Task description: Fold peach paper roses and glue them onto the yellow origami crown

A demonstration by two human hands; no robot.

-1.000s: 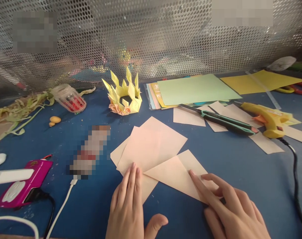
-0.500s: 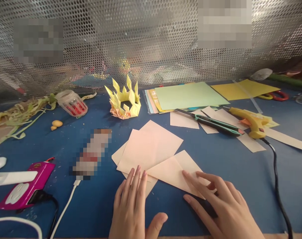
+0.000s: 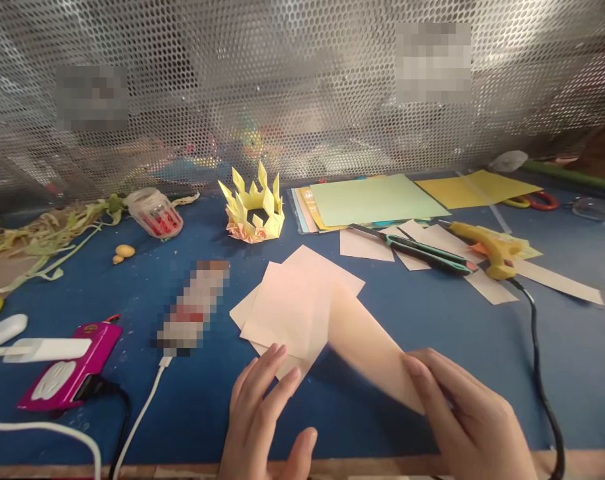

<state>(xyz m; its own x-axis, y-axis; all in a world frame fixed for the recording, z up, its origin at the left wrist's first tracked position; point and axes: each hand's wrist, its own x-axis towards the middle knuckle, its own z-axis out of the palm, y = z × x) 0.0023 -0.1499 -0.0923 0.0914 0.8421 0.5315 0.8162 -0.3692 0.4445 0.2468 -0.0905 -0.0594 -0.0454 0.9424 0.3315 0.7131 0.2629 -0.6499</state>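
Observation:
Several pale pink paper squares (image 3: 292,300) lie overlapped on the blue table (image 3: 182,407) in front of me. My right hand (image 3: 462,407) pinches the lower right corner of another pale paper piece (image 3: 377,347), which is blurred by motion and tilts up from the table beside the pile. My left hand (image 3: 267,413) is at the pile's near edge, fingers apart and slightly curled, holding nothing. Whether its fingertips touch the paper is unclear.
A yellow paper crown (image 3: 255,210) stands behind the pile. A cutter (image 3: 422,250), a yellow glue gun (image 3: 487,247) and coloured sheets (image 3: 377,200) lie at the right. A pink device (image 3: 70,367), cables and a jar (image 3: 155,213) are at the left.
My right hand has taken hold of the right paper piece and lifted it. My left hand's fingers have spread and risen off the paper somewhat. The view has shifted slightly.

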